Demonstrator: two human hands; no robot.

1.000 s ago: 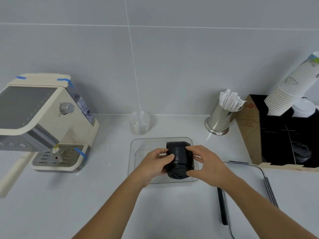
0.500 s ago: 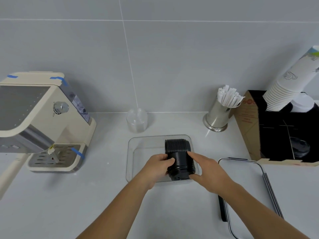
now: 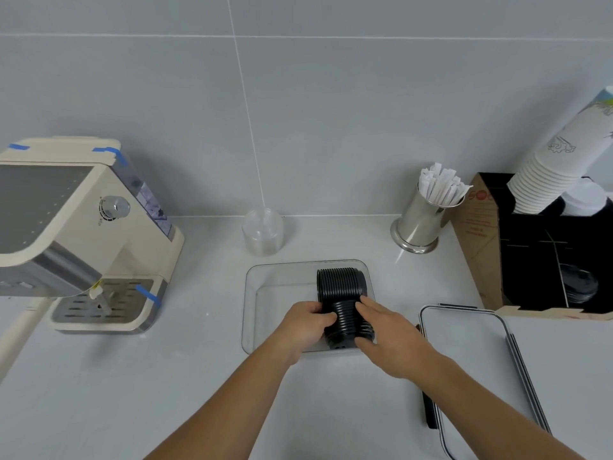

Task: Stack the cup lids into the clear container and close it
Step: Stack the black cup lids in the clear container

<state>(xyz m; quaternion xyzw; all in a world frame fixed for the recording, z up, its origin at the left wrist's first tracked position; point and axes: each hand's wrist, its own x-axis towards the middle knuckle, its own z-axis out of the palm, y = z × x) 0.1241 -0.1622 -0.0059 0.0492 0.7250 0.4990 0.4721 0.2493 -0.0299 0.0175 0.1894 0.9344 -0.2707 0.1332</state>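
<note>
Lids [image 3: 343, 300] lying sideways as a black stack along the container's [image 3: 265, 293] right side | I'm clamping left hand [image 3: 306, 322] and right hand [image 3: 386, 328] on them | risk: letting go unevenly, stack is fanning apart.

**Bare hands and forearms**

Two forearms enter from six o'clock, both uncovered along all that shows, with no sleeve edge in view. The left hand [image 3: 306, 322] and right hand [image 3: 391, 330] wear no gloves, rings, watch or wristband. Fingernails look short and plain.
</note>
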